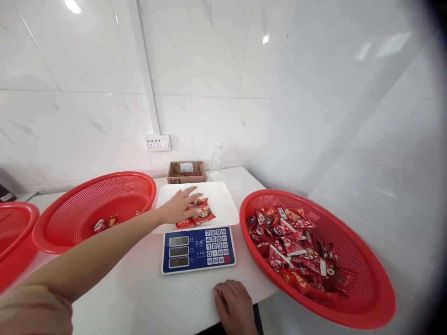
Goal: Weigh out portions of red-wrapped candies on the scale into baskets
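Your left hand (179,206), fingers apart, overlaps shiny packets (206,213); your right hand (235,306) curls, fingers together, at the near edge of the table (136,288).

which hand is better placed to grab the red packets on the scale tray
Probably the left: the left hand is spread partly over the shiny red packets on the white plastic tray. The right hand is curled near the white table's front edge, the blue keypad panel between it and the tray.
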`<state>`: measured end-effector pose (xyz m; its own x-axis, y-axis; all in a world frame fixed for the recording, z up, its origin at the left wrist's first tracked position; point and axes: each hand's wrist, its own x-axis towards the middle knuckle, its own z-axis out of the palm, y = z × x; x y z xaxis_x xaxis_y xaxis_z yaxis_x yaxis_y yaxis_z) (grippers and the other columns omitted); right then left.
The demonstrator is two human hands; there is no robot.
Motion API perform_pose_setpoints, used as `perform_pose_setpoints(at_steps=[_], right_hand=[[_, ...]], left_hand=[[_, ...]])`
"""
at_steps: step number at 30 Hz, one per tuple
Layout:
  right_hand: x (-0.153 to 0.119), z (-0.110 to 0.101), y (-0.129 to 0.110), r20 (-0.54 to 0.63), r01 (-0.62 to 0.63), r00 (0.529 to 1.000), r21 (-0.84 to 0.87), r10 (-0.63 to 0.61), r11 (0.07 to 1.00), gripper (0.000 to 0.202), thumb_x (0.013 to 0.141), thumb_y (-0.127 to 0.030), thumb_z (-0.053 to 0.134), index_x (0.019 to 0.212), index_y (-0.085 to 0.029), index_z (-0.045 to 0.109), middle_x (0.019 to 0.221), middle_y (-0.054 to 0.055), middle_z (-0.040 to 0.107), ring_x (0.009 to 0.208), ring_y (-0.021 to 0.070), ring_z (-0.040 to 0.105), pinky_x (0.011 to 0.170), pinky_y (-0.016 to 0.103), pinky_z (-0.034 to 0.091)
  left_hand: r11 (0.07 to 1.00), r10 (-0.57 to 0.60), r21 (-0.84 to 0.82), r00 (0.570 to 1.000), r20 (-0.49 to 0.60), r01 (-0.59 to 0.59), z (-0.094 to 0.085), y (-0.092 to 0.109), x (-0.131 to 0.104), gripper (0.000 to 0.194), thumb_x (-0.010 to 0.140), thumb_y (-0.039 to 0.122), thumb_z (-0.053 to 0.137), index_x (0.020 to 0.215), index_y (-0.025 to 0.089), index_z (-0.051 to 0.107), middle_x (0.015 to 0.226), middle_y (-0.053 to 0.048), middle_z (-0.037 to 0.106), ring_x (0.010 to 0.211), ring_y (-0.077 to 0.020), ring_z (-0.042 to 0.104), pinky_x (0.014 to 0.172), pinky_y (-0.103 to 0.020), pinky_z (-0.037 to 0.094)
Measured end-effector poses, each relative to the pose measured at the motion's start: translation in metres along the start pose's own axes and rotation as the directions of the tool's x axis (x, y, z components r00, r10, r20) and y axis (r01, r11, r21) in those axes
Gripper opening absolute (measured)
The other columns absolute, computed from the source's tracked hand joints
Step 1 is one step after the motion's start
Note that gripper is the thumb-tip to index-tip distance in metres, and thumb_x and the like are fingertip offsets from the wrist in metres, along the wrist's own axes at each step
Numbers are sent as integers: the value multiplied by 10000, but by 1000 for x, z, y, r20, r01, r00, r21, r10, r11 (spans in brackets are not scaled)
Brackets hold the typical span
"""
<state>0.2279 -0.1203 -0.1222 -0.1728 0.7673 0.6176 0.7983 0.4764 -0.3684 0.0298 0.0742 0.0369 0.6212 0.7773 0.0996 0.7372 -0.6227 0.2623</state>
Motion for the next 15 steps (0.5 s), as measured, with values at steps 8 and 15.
perform_pose_setpoints(at_steps=[8, 15], right_hand=[[-1, 0, 0, -12, 18, 1000, 7, -18, 1000, 198, 878, -195, 424, 712, -220, 528, 588, -14, 560, 545, 140, 511, 568, 266, 332], [-2, 2, 1, -5, 26, 1000, 0, -26, 1000, 192, 882, -203, 427, 721, -221, 529, 590, -11, 567, 546, 148, 510, 567, 274, 338]], left_hand=[[876, -476, 36, 873, -108, 481, -27, -66, -87, 673, 848, 606, 269, 1378, 193, 306, 1458, -132, 319, 1349, -315, 256, 1034, -490, 302], [603, -745, 144, 618, -249, 785, -51, -111, -187, 845, 718, 740, 315, 1344, 172, 322, 1449, -170, 319, 1348, -413, 161, 1001, -664, 111]])
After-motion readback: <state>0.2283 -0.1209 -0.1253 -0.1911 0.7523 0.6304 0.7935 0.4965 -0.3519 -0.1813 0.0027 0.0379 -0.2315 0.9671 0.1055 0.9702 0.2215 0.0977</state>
